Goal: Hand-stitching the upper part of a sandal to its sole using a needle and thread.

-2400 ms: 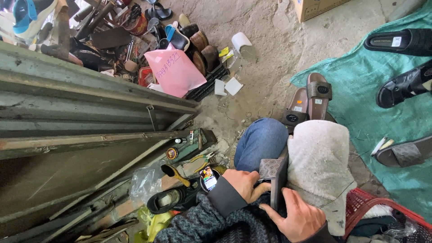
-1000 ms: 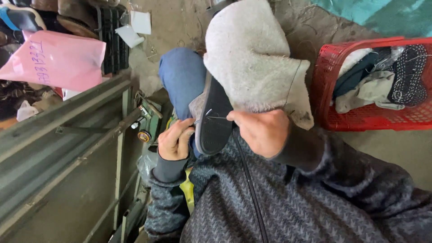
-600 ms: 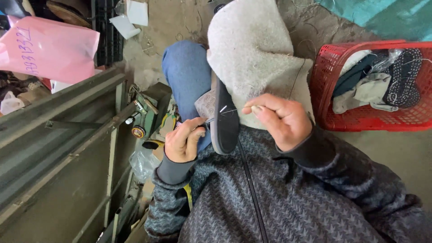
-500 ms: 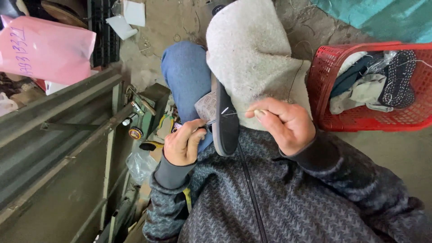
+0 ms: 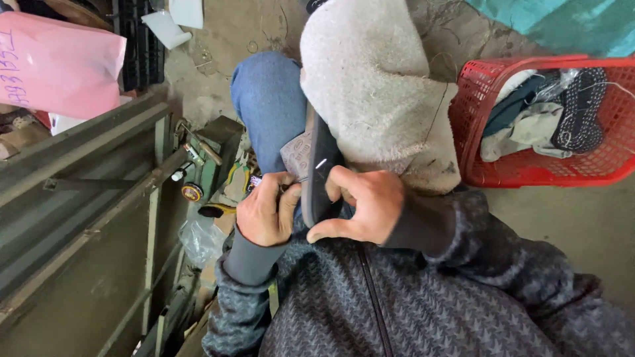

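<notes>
On the lap: both hands' grip clamped on dark shoe sole [image 5: 319, 173] | left hand [image 5: 264, 210], right hand [image 5: 362, 205] | red basket [image 5: 529, 175] beside

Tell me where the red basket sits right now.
The red basket sits on the floor at upper right of the head view, beside the grey cloth on the person's lap.

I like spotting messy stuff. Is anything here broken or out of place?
Nothing looks broken. Both hands, left hand and right hand, hold a dark shoe sole upright on edge. The red basket holds rumpled cloth.
</notes>
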